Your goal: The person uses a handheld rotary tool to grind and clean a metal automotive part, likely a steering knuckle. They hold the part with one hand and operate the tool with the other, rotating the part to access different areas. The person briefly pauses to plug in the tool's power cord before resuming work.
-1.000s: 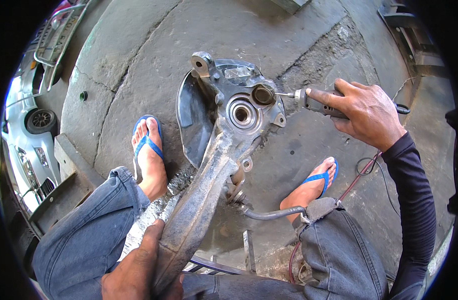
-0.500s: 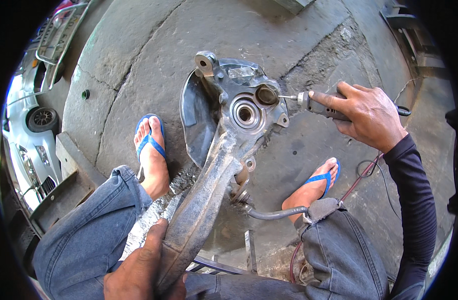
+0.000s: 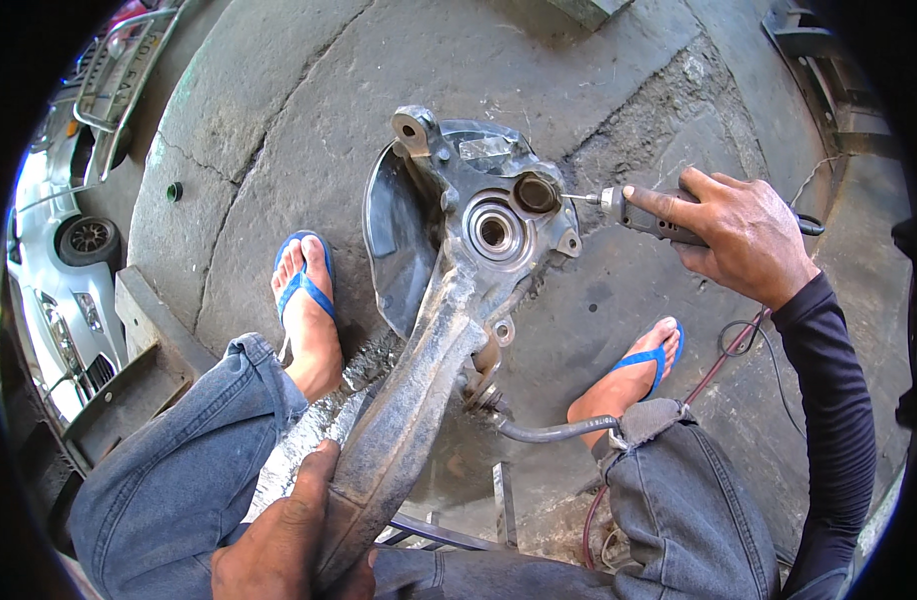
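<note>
My left hand (image 3: 284,535) is wrapped round the lower end of a worn metal steering knuckle (image 3: 409,405), which slants up and away between my feet. At its far end are a round hub bore (image 3: 494,232), a dark round socket (image 3: 536,192) and a thin dust shield (image 3: 394,240). My right hand (image 3: 744,230) grips a small grey rotary tool (image 3: 659,217), index finger stretched along its top. The tool's thin shaft (image 3: 582,197) points left and reaches the right rim of the socket; whether its tip touches the metal I cannot tell.
Around the part lies cracked concrete floor (image 3: 289,120). My feet in blue flip-flops (image 3: 309,290) flank the part. A red hose (image 3: 724,355) and a black cord (image 3: 779,390) run at the right. A silver car (image 3: 64,270) stands at the far left, beside a metal beam (image 3: 144,350).
The whole view has shifted slightly. Both hands keep their grips, and the rotary tool's shaft stays at the socket's right rim with hardly any movement.
</note>
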Demonstrator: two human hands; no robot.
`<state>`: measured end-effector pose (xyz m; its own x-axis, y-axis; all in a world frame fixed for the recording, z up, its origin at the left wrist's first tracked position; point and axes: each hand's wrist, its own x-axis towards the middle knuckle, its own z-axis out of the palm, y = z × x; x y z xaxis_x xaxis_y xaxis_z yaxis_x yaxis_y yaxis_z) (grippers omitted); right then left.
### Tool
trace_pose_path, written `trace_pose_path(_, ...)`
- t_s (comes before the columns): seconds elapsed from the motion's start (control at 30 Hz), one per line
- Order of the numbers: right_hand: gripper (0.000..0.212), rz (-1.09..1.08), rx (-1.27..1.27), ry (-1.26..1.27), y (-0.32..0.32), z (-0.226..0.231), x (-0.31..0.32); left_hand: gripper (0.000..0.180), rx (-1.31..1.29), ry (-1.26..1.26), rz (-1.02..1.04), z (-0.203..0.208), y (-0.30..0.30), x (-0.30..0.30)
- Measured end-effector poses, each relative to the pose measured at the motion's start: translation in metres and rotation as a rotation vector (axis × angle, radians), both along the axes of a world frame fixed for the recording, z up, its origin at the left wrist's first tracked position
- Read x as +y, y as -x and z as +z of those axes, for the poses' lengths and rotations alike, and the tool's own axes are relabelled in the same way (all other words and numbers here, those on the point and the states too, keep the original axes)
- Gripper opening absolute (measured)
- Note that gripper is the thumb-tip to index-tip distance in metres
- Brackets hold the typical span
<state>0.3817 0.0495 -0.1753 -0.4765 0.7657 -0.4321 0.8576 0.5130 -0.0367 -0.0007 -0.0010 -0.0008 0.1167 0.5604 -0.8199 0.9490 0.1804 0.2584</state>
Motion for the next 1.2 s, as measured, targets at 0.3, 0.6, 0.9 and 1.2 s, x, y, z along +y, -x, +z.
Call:
trace_pose_path(0.3, 0.071, -0.001, -0.05, -0.025, 0.006, -0.001, -0.002, 0.081, 0.019, -0.01, 0.005, 0.0, -0.003, 0.001)
trace_pose_path(0.6, 0.081, -0.012, 0.024, 0.002, -0.001, -0.005, -0.002, 0.081, 0.033, 0.008, 0.025, 0.001, -0.004, 0.002)
trace_pose_path(0.9, 0.079, -0.362, 0.142, 0.181, -0.013, 0.024, -0.017, 0.071, -0.178, -0.197, 0.029, 0.013, 0.009, 0.021)
trace_pose_path(1.2, 0.08, -0.704, 0.367, 0.165, 0.008, -0.006, -0.081, 0.079, -0.033, -0.206, -0.111, 0.032, 0.005, 0.053)
